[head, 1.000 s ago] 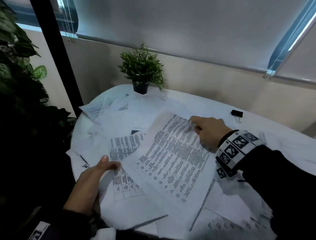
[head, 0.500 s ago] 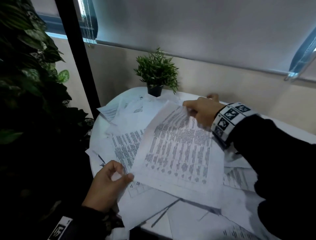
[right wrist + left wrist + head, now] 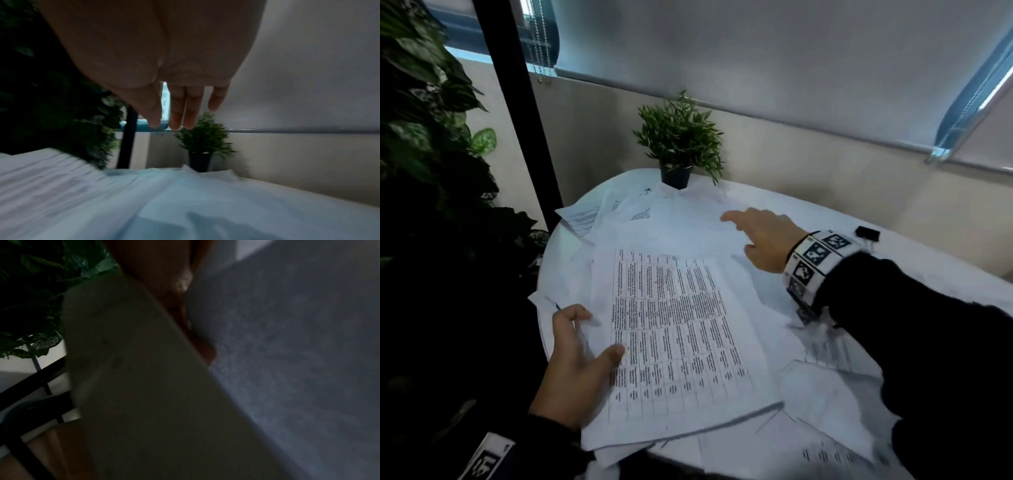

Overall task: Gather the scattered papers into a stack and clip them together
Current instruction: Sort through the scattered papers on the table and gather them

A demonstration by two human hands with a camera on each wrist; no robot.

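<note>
A printed sheet with a table of text [image 3: 674, 335] lies on top of a loose stack of papers at the near left of the round white table [image 3: 928, 260]. My left hand [image 3: 582, 346] grips the stack's left edge, thumb on top of the printed sheet. The left wrist view is dark and shows only the paper [image 3: 287, 353] and part of my left hand [image 3: 183, 282]. My right hand [image 3: 753, 236] hovers over the blank sheets [image 3: 688, 222] farther back, fingers straight and holding nothing, as the right wrist view [image 3: 176, 113] confirms. A black binder clip [image 3: 868, 233] lies at the right rear.
A small potted plant [image 3: 678, 147] stands at the table's far edge, against the wall. More printed sheets [image 3: 835, 353] lie scattered under my right forearm and at the far left [image 3: 582, 216]. Large leafy plants [image 3: 424, 137] and a black post [image 3: 517, 102] stand left of the table.
My right hand has let go of the printed sheet and moved toward the far papers. The sheet now lies flat on the stack under my left thumb.
</note>
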